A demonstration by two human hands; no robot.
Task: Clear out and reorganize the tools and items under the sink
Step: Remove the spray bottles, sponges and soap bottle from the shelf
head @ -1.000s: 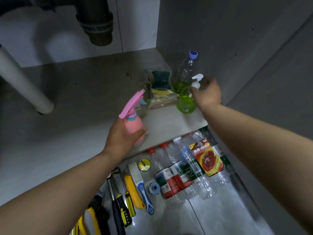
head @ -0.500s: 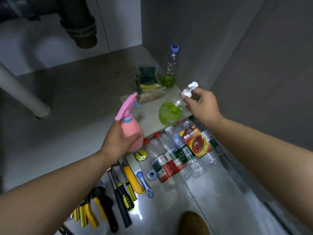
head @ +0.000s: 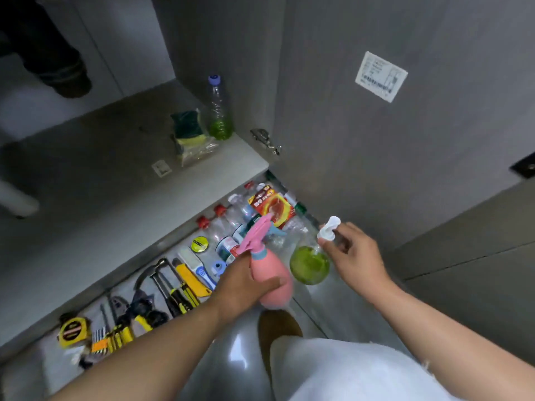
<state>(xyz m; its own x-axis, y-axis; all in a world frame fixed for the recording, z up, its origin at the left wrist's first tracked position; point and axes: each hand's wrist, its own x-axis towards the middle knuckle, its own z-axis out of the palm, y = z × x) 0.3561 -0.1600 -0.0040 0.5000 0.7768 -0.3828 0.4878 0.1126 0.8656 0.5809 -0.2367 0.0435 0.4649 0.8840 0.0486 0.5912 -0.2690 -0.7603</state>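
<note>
My left hand point(head: 246, 285) grips a pink spray bottle point(head: 267, 277) by its body, out over the floor in front of the cabinet. My right hand point(head: 357, 257) pinches the white trigger head of a clear spray bottle with green liquid point(head: 309, 264), which hangs beside the pink one. Inside the cabinet, on its floor point(head: 101, 180), remain a tall bottle with green liquid point(head: 218, 111) in the right corner and a bag of sponges point(head: 189, 137) next to it.
On the floor along the cabinet's front edge lie several plastic bottles point(head: 231, 224), a red packet point(head: 272, 205), a yellow knife point(head: 191, 279), screwdrivers, pliers point(head: 144, 311) and a tape measure point(head: 71, 332). The open cabinet door point(head: 390, 140) stands at the right. My shoe point(head: 278, 328) is below the bottles.
Both hands have drawn back from the cabinet with their spray bottles, down and toward me, over the floor. The view has pulled back and shifted right.
</note>
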